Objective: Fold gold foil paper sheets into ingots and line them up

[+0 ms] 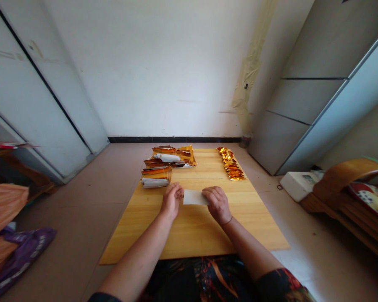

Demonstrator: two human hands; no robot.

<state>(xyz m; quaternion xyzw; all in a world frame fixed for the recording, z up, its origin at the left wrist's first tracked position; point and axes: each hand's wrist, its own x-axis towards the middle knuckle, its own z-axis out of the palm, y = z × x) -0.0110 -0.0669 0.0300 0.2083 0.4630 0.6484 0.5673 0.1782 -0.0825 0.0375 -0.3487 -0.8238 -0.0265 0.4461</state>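
Patterned clothes (182, 279) front the bench (195, 237), where left hand (171, 200) and right hand (219, 204) grasp opposite ends of a white wrapper (195, 197), probably light, bendable, best held by its edges.

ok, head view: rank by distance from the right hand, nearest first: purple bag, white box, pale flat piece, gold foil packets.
1. Pale flat piece: its right end is in the right hand.
2. Gold foil packets: on the table, far right side.
3. White box: off the table, to the right.
4. Purple bag: off the table, far left.
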